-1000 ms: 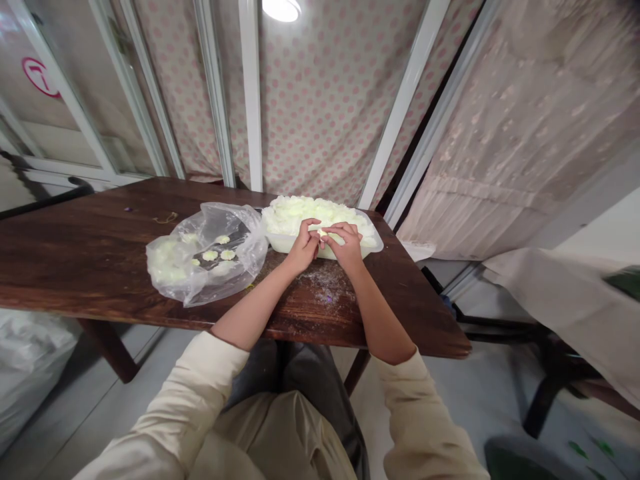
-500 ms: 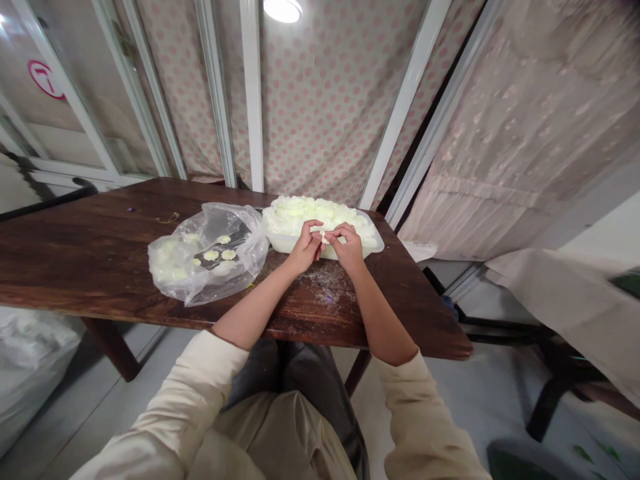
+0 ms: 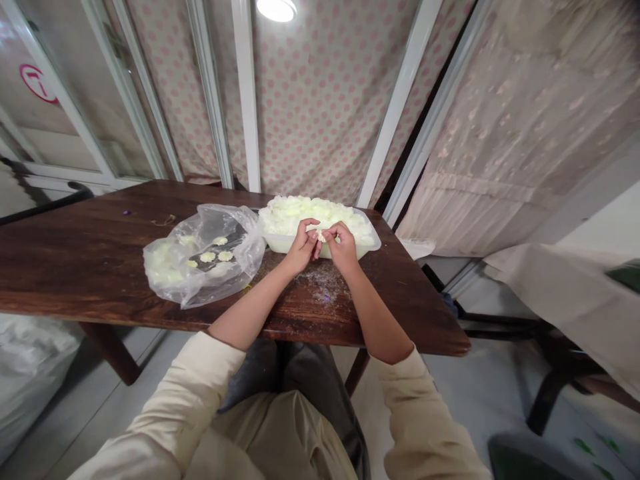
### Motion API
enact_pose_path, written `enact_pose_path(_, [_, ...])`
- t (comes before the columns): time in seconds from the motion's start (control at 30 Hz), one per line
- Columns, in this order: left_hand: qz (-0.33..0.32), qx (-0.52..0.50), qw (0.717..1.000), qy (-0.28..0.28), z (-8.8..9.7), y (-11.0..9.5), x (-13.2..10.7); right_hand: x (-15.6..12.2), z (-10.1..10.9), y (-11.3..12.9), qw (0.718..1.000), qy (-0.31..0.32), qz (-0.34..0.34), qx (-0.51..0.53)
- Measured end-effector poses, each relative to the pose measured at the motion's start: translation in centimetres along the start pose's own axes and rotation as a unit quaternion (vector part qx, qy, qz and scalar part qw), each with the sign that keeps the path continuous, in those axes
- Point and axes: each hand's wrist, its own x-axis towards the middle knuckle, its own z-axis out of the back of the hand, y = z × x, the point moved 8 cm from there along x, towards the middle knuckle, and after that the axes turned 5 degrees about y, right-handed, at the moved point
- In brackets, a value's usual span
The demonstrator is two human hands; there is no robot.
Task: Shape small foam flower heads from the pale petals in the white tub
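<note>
Between my two hands, at the front edge of a white plastic tub (image 3: 370, 245), is a small pale flower-like piece (image 3: 321, 236). My left hand (image 3: 302, 248) pinches it from the left with thumb and fingertips. From the right, my right hand (image 3: 341, 245) pinches the same piece, its fingers curled. Pale yellow-white ruffled flower-like pieces (image 3: 305, 208) fill the tub in a heap above its rim. To the left of my hands lies a clear plastic bag (image 3: 235, 283), with several pale yellow scalloped pieces (image 3: 207, 257) in and on it.
The dark wooden table (image 3: 90, 267) carries fine pale crumbs (image 3: 323, 280) in front of the tub. A white plastic sack (image 3: 35, 360) stands on the floor at left. On the right is a cloth-covered surface (image 3: 555, 287). Curtained window panels rise behind the table.
The whole view has shifted slightly, so things appear a little further left. Both hands still pinch the small piece in front of the tub, with only slight finger movement.
</note>
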Motion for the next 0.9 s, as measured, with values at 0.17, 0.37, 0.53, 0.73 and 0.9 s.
enact_pose_path(0.17, [-0.005,-0.015,1.000,0.006,0.0,0.0,0.0,0.0,0.0,0.0,1.000,-0.001,0.001,0.027])
enact_pose_path(0.37, [-0.008,-0.032,0.999,0.014,-0.2,0.1,0.1,-0.1,-0.1,-0.3,0.999,0.001,-0.008,0.050])
enact_pose_path(0.53, [0.005,-0.039,0.999,0.014,-0.2,0.3,0.0,-0.1,-0.2,-0.6,0.998,-0.002,-0.019,0.059])
enact_pose_path(0.73, [0.030,-0.034,0.999,0.016,-0.3,0.3,0.0,0.0,0.1,-0.9,0.999,0.002,-0.020,0.032])
enact_pose_path(0.9, [0.067,0.001,0.997,0.027,-0.8,0.3,0.0,0.1,0.1,-1.2,0.999,0.014,-0.030,-0.013])
